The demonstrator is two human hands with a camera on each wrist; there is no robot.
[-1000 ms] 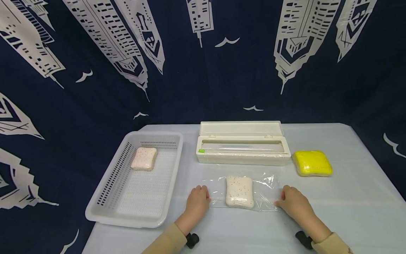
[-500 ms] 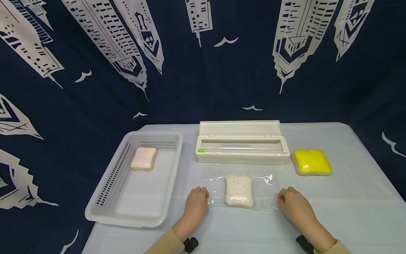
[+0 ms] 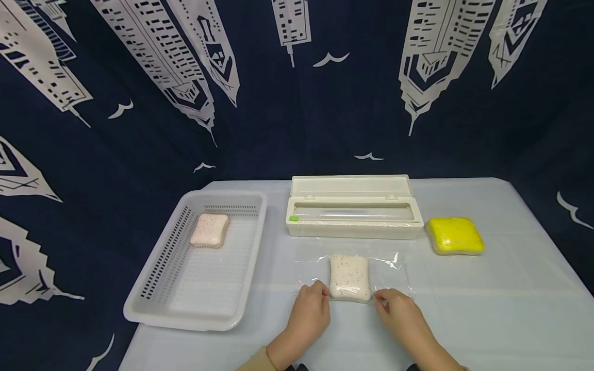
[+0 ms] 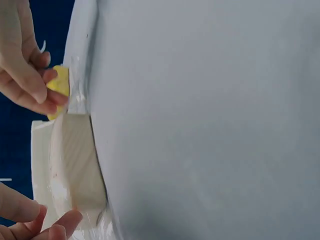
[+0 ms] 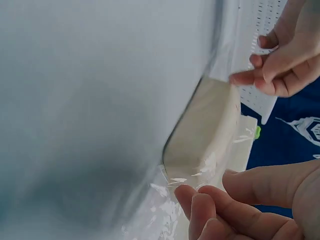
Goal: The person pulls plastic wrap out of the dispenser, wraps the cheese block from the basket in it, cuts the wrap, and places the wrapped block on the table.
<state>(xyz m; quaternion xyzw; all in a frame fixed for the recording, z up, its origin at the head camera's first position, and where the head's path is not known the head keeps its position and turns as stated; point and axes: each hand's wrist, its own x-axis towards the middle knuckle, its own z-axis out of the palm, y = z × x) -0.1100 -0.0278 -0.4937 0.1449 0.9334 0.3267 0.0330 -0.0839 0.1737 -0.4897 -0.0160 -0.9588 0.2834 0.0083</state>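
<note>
A cream-coloured, dark-speckled square block (image 3: 349, 277), resembling a slice of bread, lies on a clear sheet of plastic wrap (image 3: 392, 268) on the table. My left hand (image 3: 311, 313) is at the block's near left corner, and in the left wrist view its index fingertip (image 4: 73, 216) touches the wrapped side. At the near right corner is my right hand (image 3: 402, 315). In the right wrist view its fingers (image 5: 207, 202) are loosely bent beside the film, thumb apart from the fingertips. Film partly covers the block's side.
Behind the block stands a cream wrap dispenser (image 3: 355, 229), lid raised, green slider at its left. To its right lies a yellow wrapped block (image 3: 456, 236). At left, a white perforated basket (image 3: 250, 268) holds a pinkish speckled block (image 3: 210, 230). A patterned navy curtain (image 3: 297, 129) hangs behind.
Both hands have left the outer ends of the plastic wrap and moved inward to the block's near corners. Block, dispenser and basket have stayed in place.
</note>
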